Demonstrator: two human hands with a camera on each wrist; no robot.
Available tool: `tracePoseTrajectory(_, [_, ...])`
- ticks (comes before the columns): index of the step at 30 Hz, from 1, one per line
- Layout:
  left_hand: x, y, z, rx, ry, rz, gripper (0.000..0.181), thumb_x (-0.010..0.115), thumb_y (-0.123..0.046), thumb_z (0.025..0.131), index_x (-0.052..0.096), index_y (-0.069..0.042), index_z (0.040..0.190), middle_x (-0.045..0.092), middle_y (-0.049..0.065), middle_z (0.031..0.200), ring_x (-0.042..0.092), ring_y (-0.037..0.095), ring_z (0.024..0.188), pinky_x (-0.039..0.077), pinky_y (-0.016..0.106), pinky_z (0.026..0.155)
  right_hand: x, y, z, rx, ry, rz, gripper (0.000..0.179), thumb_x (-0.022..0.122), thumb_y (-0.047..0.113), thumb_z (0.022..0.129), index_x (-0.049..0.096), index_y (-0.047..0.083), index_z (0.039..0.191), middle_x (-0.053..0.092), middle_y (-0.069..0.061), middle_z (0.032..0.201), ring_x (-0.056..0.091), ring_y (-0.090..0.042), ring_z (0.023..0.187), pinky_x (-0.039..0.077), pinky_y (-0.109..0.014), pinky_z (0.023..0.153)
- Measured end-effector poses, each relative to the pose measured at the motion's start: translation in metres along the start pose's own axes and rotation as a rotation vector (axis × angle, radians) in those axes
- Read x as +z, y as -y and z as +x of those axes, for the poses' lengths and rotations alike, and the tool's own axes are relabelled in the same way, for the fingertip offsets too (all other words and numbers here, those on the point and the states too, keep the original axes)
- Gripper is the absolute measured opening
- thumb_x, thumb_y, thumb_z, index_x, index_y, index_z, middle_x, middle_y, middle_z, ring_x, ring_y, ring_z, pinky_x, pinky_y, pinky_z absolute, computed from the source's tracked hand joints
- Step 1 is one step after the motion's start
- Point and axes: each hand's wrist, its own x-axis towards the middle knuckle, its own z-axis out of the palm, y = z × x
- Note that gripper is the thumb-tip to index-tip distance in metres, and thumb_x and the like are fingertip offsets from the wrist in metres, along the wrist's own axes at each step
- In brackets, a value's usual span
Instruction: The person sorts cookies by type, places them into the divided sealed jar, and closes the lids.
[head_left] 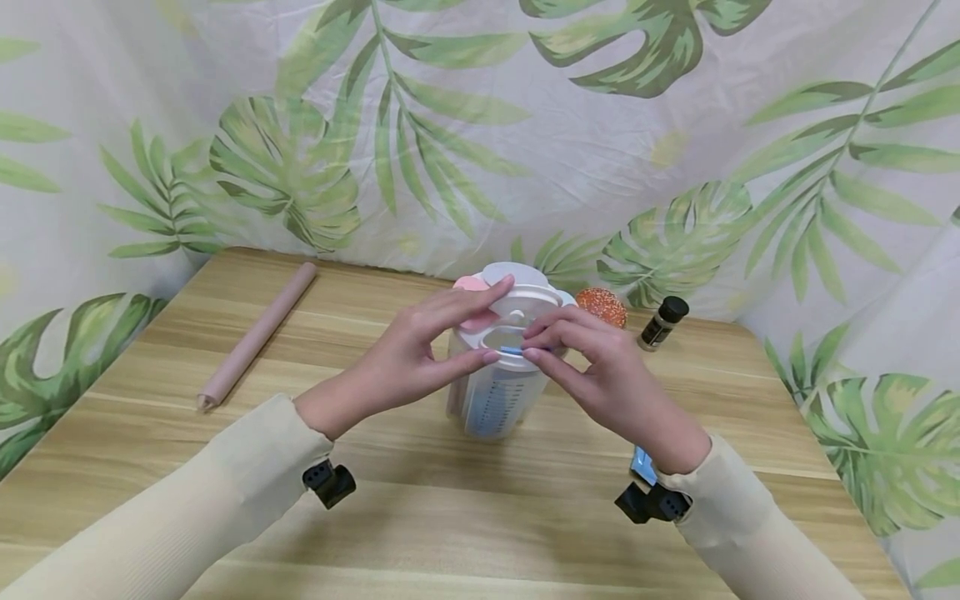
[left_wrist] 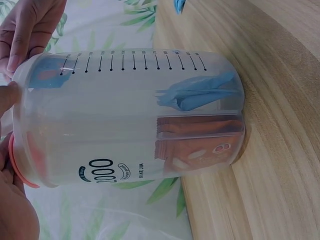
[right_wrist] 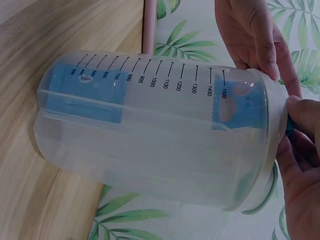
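Note:
A clear divided storage canister (head_left: 501,404) with a measuring scale stands upright on the table between both hands. Its white lid (left_wrist: 21,110) carries several flaps, one pink (head_left: 470,284); the nearest white flap (head_left: 536,304) is raised over an opening. My right hand (head_left: 600,367) pinches a small blue packet (right_wrist: 240,105) that hangs partly inside through this opening. My left hand (head_left: 408,354) holds the lid, thumb at the near rim and index finger by the raised flap. Low in separate compartments lie another blue packet (right_wrist: 90,95) and reddish-brown packets (left_wrist: 195,150).
A long pinkish roll (head_left: 257,337) lies at the table's left. Behind the right hand are an orange speckled round object (head_left: 602,308) and a small black-capped bottle (head_left: 664,323). Another blue packet (head_left: 642,465) lies by the right wrist. A leaf-printed curtain (head_left: 450,125) hangs behind.

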Motion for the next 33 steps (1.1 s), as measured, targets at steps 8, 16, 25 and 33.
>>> tracePoseTrajectory(8, [0.0001,-0.0007,-0.0001,-0.003,-0.005,-0.002,0.072,0.082,-0.010,0.091,0.050,-0.008,0.156,0.067,0.006,0.146,0.065,0.017,0.127,0.047,0.039,0.118,-0.0007,0.0032,-0.0004,0.013,0.053,-0.021,0.007,0.074,0.003,0.096,0.076,0.008,0.100,0.073,-0.005,0.113,0.068,-0.013,0.098,0.055,-0.020,0.080])
tracePoseTrajectory(16, [-0.0001,-0.0013,-0.0014,-0.007,-0.007,0.004,0.072,0.082,-0.010,0.091,0.050,-0.009,0.156,0.068,0.005,0.144,0.065,0.017,0.128,0.048,0.038,0.118,0.0014,0.0011,-0.0010,-0.037,0.027,-0.022,0.011,0.075,-0.002,0.093,0.079,0.006,0.100,0.074,-0.006,0.110,0.070,-0.017,0.099,0.056,-0.017,0.081])
tracePoseTrajectory(25, [-0.0007,-0.0007,-0.0001,-0.004,-0.008,0.003,0.072,0.082,-0.010,0.091,0.050,-0.008,0.155,0.069,0.005,0.142,0.066,0.017,0.126,0.049,0.039,0.117,0.0003,0.0009,0.0000,-0.059,0.040,-0.044,0.016,0.078,-0.005,0.089,0.080,0.005,0.100,0.074,-0.006,0.110,0.071,-0.019,0.099,0.059,-0.023,0.081])
tracePoseTrajectory(33, [-0.0006,-0.0011,0.0004,-0.024,-0.001,0.000,0.071,0.082,-0.011,0.091,0.051,-0.008,0.155,0.072,0.006,0.137,0.066,0.017,0.126,0.049,0.040,0.117,-0.0003,-0.0003,-0.0015,-0.067,0.041,-0.050,0.018,0.078,-0.005,0.089,0.080,0.006,0.103,0.075,-0.006,0.110,0.071,-0.019,0.101,0.058,-0.021,0.083])
